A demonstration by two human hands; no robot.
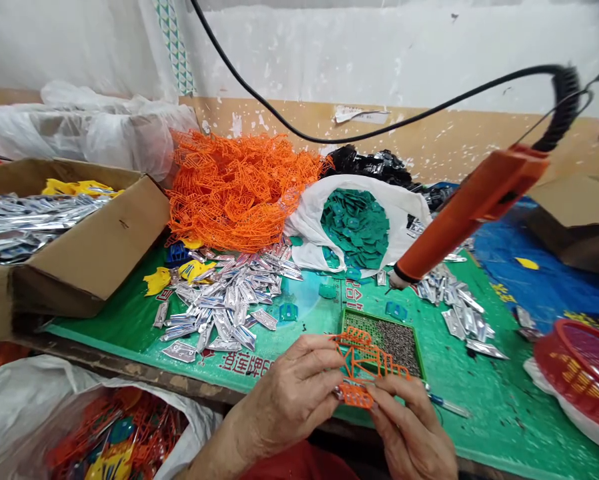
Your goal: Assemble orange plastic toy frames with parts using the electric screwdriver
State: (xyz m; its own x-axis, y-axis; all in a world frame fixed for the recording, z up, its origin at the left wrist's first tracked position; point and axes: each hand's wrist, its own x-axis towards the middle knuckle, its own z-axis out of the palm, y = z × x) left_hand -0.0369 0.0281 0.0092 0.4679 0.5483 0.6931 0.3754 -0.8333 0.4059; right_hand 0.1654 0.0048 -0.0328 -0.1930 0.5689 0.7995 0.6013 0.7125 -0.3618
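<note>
Both hands meet low in the middle of the view, over the table's front edge. My left hand (292,393) is closed, pinching the lower left of a small orange plastic frame (367,363). My right hand (412,427) is closed too, gripping the same frame from below right, fingers curled under it. A small silver part shows between the fingertips at the frame's base. Just behind the frame lies a green tray (379,319) filled with tiny dark screws. An orange electric screwdriver (467,213) hangs on a black coiled cable above the tray, tip pointing down left.
A heap of orange frames (234,190), a white bag of green pieces (357,227) and scattered silver parts (224,300) cover the green mat. A cardboard box (94,247) stands left, a red basket (584,373) right, another box (579,213) far right.
</note>
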